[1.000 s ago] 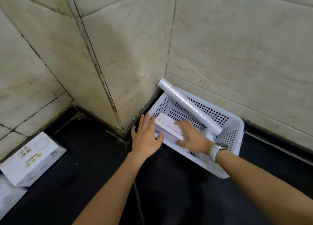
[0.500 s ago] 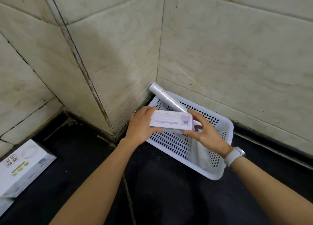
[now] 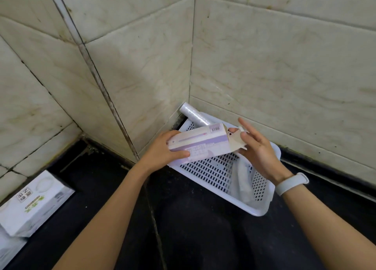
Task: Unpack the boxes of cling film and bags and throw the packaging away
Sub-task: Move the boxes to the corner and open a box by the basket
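Observation:
A long white and lilac box (image 3: 200, 143) is held level above a white perforated basket (image 3: 211, 176) in the tiled corner. My left hand (image 3: 162, 150) grips the box's left end. My right hand (image 3: 257, 147) is at the right end, where the cardboard flaps stand open; its fingers are spread and touch the flaps. A bare roll of cling film (image 3: 194, 114) leans in the basket against the wall corner, partly hidden behind the box. Some clear plastic (image 3: 243, 180) lies in the basket's right end.
The basket stands on a black countertop (image 3: 193, 229) that meets beige marble wall tiles (image 3: 274, 66). A white carton with green print (image 3: 32, 203) lies at the far left, with another white pack (image 3: 8, 249) below it at the frame edge.
The box was lifted out of the basket by both hands and raised. Its right end flaps have been opened, and my right hand's fingers have spread.

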